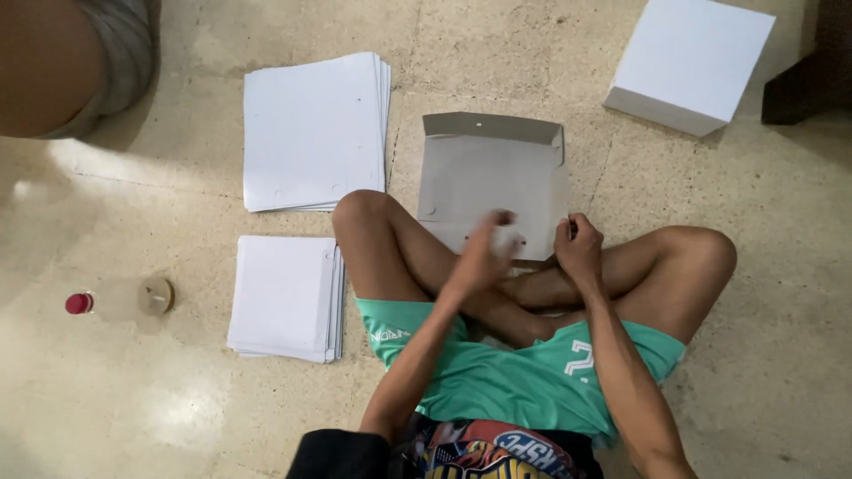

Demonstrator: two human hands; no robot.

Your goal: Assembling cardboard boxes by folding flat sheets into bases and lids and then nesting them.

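A clear plastic bottle with a red cap lies on its side on the speckled beige stone floor, at the far left; what it holds cannot be told. At the upper right stands a closed white cardboard box, square and smooth. Two stacks of white card lie to the person's left: a larger stack of flat white die-cut sheets with small round holes, and nearer, a smaller square stack of white card sheets.

Between the crossed legs lies a grey-white flat cardboard box blank, matte, its far flap folded up and showing a duller grey inner face. The right hand is clenched on the blank's near right edge, the grip pinching the card. The left hand is blurred over the near edge of the blank; whether its grip is closed or released cannot be told.

Another person's bare leg and grey shorts show at the upper left corner.
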